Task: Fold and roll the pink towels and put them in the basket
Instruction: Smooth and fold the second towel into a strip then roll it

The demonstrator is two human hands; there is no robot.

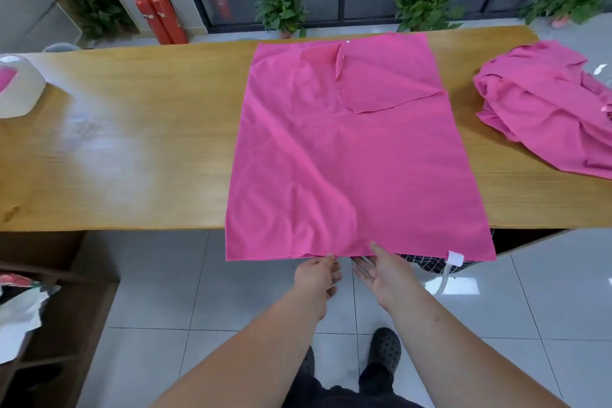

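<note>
Pinching near hem of spread pink towel (344, 156) with left grip (318, 276) and right grip (385, 273); crumpled towel heap (543, 106) at right, white basket (23, 93) at left.

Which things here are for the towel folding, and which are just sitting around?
For the job:
- spread towel
- pile of pink towels
- white basket
- left hand and right hand, both at the spread towel's near hem

Just lying about:
- fire extinguishers
- potted plants
- wooden shelf
</note>
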